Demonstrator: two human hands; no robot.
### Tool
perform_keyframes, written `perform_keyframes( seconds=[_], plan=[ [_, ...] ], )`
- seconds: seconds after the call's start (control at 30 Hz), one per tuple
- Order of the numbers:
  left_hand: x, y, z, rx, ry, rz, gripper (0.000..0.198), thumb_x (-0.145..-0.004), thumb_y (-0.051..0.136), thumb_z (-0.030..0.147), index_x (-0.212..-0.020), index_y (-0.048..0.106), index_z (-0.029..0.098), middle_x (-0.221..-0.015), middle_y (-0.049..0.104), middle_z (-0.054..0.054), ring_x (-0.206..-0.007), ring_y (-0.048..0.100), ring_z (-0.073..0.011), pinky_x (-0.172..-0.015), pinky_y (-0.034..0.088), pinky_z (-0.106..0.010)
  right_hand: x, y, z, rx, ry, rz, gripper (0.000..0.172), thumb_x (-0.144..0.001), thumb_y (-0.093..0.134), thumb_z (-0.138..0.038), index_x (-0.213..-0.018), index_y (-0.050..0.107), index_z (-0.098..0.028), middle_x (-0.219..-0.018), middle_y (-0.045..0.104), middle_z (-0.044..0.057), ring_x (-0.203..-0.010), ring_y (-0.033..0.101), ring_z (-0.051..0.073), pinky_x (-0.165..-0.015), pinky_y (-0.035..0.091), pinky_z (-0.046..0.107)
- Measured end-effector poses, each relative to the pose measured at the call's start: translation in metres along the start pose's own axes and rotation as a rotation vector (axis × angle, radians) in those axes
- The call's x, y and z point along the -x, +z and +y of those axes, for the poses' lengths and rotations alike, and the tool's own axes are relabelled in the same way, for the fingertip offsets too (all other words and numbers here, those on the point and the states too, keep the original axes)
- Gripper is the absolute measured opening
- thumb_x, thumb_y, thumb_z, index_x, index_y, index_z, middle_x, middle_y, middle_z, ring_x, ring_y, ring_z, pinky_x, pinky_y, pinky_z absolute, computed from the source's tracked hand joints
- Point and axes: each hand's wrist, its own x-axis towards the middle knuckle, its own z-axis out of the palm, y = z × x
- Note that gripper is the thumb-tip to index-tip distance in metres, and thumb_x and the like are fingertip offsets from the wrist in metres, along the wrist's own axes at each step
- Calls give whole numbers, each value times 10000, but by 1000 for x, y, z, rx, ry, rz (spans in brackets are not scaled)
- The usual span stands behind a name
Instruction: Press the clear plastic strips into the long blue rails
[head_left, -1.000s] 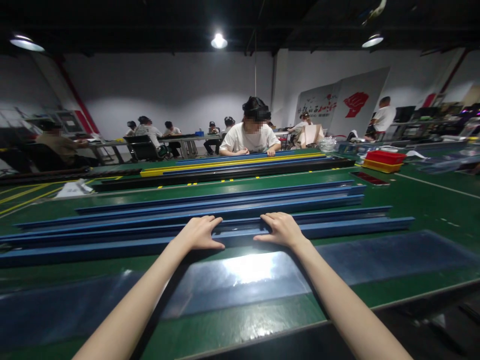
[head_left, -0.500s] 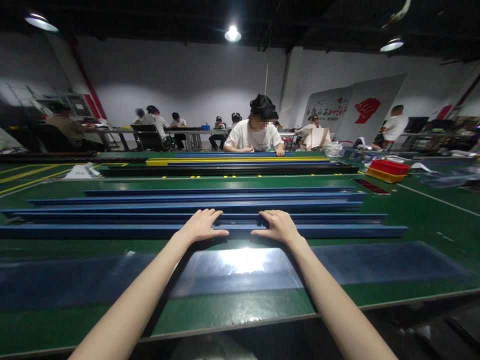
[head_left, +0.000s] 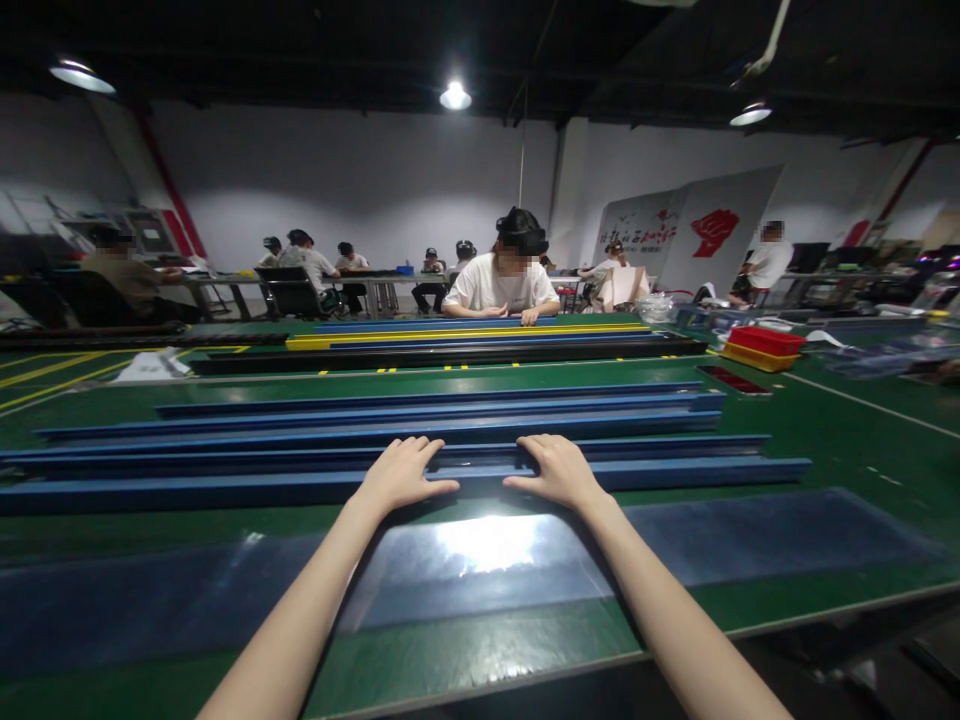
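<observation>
Both of my hands grip the nearest long blue channel profile [head_left: 690, 472], which lies crosswise on the green table. My left hand [head_left: 400, 474] has its fingers over the profile's far edge and its thumb along the near side. A short gap to the right, my right hand [head_left: 559, 470] holds it the same way, thumb pointing toward the other thumb. Just beyond lie several more blue profiles [head_left: 585, 424], side by side. Under my forearms, a clear plastic strip [head_left: 750, 537] lies flat on the table and reflects a lamp.
Across the green table [head_left: 847, 440] a co-worker [head_left: 499, 285] leans over yellow profiles [head_left: 337, 341] and black profiles [head_left: 450, 357]. To the right are a phone [head_left: 735, 380] and a red tray [head_left: 763, 347] on a yellow one. A folded white sheet [head_left: 152, 366] stands at left.
The view has tilted and turned slightly, so the table sits lower in the picture. My hands keep their hold on the blue profile. One of the co-worker's hands has shifted left.
</observation>
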Motion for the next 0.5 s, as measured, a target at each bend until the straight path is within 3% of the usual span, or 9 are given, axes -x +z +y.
perform_keyframes(
  seconds=[0.23, 0.5],
  plan=[
    [0, -2, -1, 3, -14, 6, 772, -698, 388, 712, -1221, 483, 153, -1166, 560, -141, -1057, 517, -287, -896, 378, -389, 3, 6, 2, 18, -20, 14, 642, -731, 482, -621, -1134, 554, -126, -1082, 610, 132, -997, 540, 243, -855, 384, 344],
    [-2, -6, -8, 79, -48, -17, 837, -608, 457, 743, -1215, 506, 168, -1207, 554, -112, -1093, 512, -289, -936, 377, -396, 14, 3, 16, 13, -73, 76, 489, -857, 361, -499, -1168, 532, -163, -1203, 555, 102, -1094, 492, 217, -928, 336, 364]
  ],
)
